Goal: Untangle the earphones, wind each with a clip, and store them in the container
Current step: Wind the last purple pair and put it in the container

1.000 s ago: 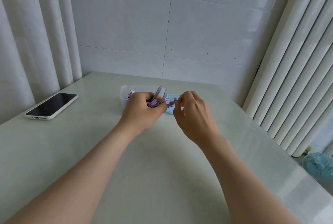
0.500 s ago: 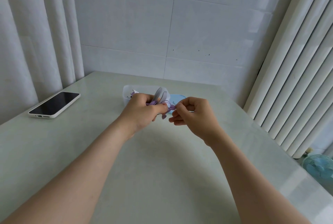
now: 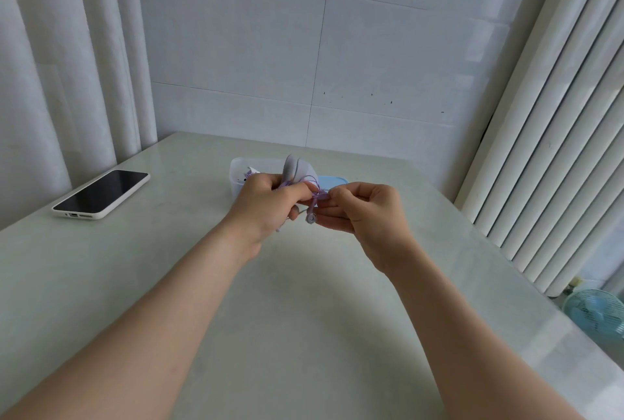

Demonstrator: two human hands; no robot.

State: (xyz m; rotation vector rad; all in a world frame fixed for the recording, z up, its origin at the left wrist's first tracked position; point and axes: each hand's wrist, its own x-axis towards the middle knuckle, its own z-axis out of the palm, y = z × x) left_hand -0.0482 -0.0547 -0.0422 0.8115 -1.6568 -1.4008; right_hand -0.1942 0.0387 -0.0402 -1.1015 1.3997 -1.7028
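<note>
I see the table (image 3: 304, 335) under both forearms, a phone (image 3: 101, 194) lying well left of the hands, a fan (image 3: 597, 315) low at the right edge beyond the table.

Behind the knuckles sits the clear container (image 3: 238, 179), with a blue lid (image 3: 332, 180) just beside it, both mostly covered by the hands.

My left hand (image 3: 266, 206) is curled tight around a grey clip (image 3: 297, 168) and a bundle of purple earphones (image 3: 312, 198); the clip's top sticks up above the fingers. My right hand (image 3: 366, 213) has thumb and forefinger pinched closed on the cord right at the left fingertips, the other fingers folded beneath. One earbud (image 3: 311, 218) hangs just below the pinch, touching the lower right fingers; a short cord end pokes out under the left hand.

How many turns sit on the clip I cannot tell; the left palm hides them. The white things inside the container are too small to name.

Against half a second back, the right hand has closed in on the left, and the earbud now dangles in plain sight.
</note>
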